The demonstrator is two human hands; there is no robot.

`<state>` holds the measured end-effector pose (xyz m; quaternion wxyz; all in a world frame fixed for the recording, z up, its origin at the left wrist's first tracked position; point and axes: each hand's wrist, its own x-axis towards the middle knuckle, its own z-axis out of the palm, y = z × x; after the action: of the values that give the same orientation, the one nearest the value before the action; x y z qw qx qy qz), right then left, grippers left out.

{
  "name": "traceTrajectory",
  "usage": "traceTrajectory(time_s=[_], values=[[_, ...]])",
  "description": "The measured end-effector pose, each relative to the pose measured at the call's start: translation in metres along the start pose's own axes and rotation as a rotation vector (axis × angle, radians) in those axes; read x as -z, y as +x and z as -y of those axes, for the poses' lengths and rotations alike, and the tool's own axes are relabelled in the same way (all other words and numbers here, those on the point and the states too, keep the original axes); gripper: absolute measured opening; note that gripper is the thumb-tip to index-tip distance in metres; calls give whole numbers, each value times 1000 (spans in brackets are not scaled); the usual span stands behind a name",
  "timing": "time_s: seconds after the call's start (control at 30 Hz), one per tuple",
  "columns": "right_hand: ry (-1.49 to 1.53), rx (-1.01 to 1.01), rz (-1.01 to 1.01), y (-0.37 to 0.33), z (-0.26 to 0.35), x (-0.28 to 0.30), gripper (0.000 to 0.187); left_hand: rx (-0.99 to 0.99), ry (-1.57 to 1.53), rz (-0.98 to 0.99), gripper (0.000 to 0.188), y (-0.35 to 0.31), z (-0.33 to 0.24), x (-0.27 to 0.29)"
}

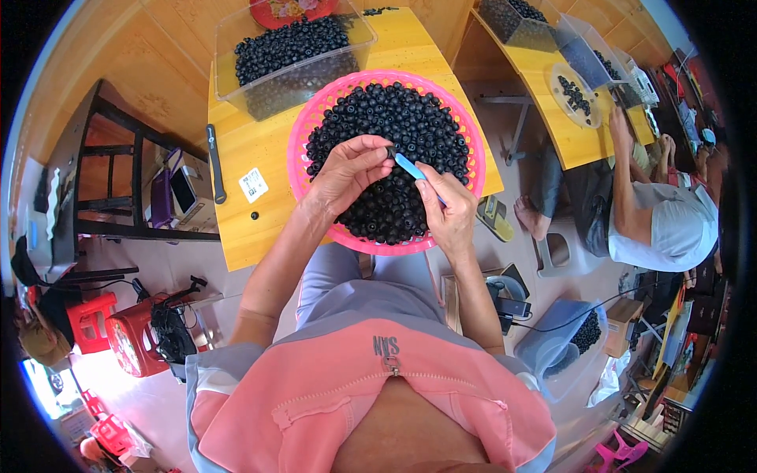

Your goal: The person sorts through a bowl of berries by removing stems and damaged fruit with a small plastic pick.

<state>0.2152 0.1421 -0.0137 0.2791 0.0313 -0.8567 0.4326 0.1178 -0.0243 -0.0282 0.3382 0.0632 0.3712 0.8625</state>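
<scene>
A pink plastic basket (296, 142) full of black round beads (386, 110) sits in front of me on the table's edge. Over its middle, my left hand (347, 172) pinches one small dark bead (391, 151) between thumb and fingertips. My right hand (451, 206) is closed around a slim light-blue tool (408, 166), its tip up against that bead. What kind of tool it is cannot be made out. Both hands are above the heaped beads, the fingertips almost meeting.
The yellow wooden table (236, 229) holds a clear bin (264, 87) of beads, a dark-handled tool (215, 164), a white printed card (253, 185) and a loose bead (255, 215). A red plate (293, 11) stands behind. At right, a person (662, 225) sits by another table (579, 150).
</scene>
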Motion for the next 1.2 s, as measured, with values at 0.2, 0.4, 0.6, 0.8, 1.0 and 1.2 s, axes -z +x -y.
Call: traceTrajectory(time_s=[0.2,0.4,0.6,0.8,1.0,1.2], values=[[21,17,4,0,0,-1,22,-34,4,21,14,0,-1,0],[35,-12,6,2,4,-1,21,-56,-46,43,13,-1,1,4],[-98,-73,7,4,-3,1,18,-143,-173,208,13,-20,-24,-10],[-76,-91,-12,4,-6,-3,18,-136,-159,108,16,-18,-26,-3],[-117,-68,-4,3,-5,-4,18,-96,-195,117,20,-13,-23,-2],[-145,-92,11,1,-2,-1,19,-165,-51,-22,4,-2,-35,7]])
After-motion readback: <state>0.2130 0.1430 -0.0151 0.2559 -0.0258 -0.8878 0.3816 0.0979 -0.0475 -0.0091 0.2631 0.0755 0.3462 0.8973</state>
